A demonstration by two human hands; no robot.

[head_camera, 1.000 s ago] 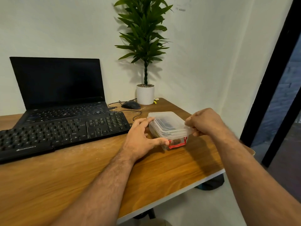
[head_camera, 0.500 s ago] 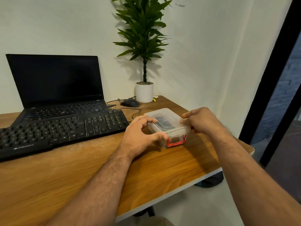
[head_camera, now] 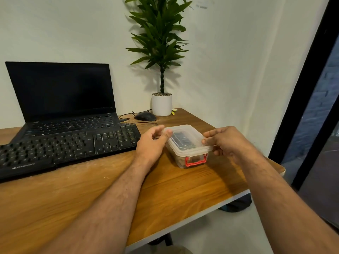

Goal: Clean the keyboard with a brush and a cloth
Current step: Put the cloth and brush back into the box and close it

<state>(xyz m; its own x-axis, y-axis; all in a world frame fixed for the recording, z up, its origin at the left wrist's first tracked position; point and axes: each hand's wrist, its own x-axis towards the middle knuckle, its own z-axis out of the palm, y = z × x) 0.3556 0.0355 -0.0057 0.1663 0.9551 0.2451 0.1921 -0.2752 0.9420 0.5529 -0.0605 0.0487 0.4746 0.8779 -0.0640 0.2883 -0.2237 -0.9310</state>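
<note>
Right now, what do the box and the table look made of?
Box: apparently thin clear plastic with a slight sheen, since dark contents show through its lid and walls; its clip looks like red plastic. Table: wood or a wood-look top, with visible grain, a soft sheen and a pale edge; which of the two I cannot tell.

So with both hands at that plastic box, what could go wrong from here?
1. The box sits near the desk corner; a hard pull on the lid could slide it off.
2. Only the right hand pinches the lid; the left hand has no grip, so the box may tip and spill.
</note>
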